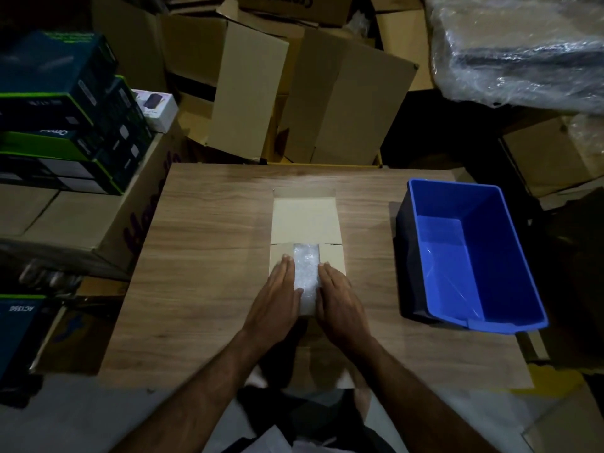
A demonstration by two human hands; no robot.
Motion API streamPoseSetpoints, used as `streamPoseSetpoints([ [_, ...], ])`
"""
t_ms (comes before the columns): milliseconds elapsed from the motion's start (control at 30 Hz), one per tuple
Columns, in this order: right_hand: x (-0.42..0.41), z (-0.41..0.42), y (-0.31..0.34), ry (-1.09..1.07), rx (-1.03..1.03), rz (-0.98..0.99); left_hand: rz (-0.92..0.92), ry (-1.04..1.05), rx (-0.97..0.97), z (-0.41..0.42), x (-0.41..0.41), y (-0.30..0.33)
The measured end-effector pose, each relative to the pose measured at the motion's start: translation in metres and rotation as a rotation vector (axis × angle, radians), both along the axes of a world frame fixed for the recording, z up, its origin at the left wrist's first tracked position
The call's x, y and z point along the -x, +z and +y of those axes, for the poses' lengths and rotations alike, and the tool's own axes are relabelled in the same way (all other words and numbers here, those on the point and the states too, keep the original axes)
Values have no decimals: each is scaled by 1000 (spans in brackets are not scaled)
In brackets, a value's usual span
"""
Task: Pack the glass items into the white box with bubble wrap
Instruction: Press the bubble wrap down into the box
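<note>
White box [305,220] on the desk [209,243], bubble wrap [306,273] inside, left hand [276,297] and right hand [338,300] pressing its side flaps, fingers [286,268] straight and together, blue bin [510,237] right of the box

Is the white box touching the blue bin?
Apart. The head view shows a strip of bare wooden table between the white box and the blue bin.

One view only, from the camera on my head, looking forward and steeply down over my own forearms. It sits close above the wood-grain table top [209,243], which fills the middle of the picture; my left hand [274,295] and right hand [340,302] enter from the bottom edge. The wide lens (bowing the edges) also takes in stacked brown cardboard cartons [343,99] beyond the far edge.
</note>
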State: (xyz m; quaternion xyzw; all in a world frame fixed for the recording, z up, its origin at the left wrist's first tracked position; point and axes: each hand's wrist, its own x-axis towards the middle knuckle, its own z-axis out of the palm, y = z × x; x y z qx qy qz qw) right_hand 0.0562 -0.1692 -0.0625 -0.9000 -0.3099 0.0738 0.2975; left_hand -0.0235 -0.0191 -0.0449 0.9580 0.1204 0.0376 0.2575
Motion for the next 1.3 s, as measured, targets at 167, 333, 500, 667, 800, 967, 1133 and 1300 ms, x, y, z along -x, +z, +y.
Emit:
streamPoseSetpoints([
  [167, -9, -6, 2, 21, -10, 4, 7, -70, -127, 10, 0, -14],
  [333, -29, 0, 11, -113, -73, 84, 105, 60, -77, 38, -25, -5],
  [500, -76, 19, 18, -70, -47, 321, 194, 30, 114, 69, -70, 17],
  [667, -114, 47, 45, -18, 144, 322, 191, 98, 155, 72, -101, 35],
  [800, -119, 59, 61, -10, 175, 194, 160, 134, 42, 76, -118, 61],
  [967, -112, 59, 77, -17, 120, -40, 61, 167, -40, 72, -120, 94],
  [1133, -95, 44, 102, -42, 84, -140, -119, 163, -112, 60, -90, 103],
  [1300, -58, 25, 113, -88, 49, -232, -208, 124, -136, 46, -54, 103],
])
